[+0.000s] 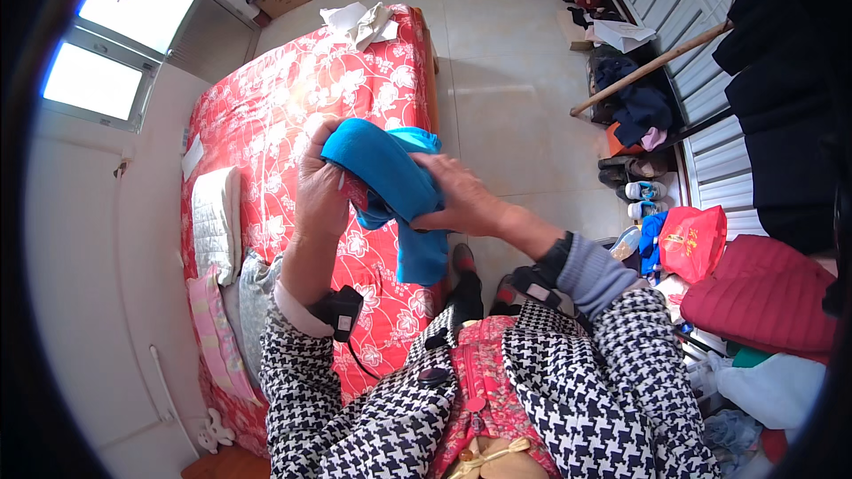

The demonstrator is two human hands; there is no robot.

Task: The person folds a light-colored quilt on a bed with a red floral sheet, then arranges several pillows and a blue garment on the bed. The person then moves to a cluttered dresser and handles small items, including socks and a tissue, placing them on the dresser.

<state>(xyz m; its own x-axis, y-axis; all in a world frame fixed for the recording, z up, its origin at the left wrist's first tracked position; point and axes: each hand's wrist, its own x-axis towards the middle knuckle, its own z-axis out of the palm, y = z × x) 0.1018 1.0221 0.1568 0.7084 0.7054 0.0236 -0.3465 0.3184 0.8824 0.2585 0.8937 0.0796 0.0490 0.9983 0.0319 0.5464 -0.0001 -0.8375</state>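
Note:
A bright blue cloth garment is bunched between my two hands over the bed's edge. My left hand grips its left end, with the fingers wrapped over the top. A small red piece, perhaps a tag, shows beside the left palm. My right hand holds the right side of the fold, thumb below and fingers above. One blue flap hangs down beneath that hand. Below lies a bed with a red sheet patterned in white leaves.
White cloth and paper lie at the bed's far end. Pillows line its left side. A wooden pole leans on the right, above shoes. A red bag and maroon quilted item are piled close on my right.

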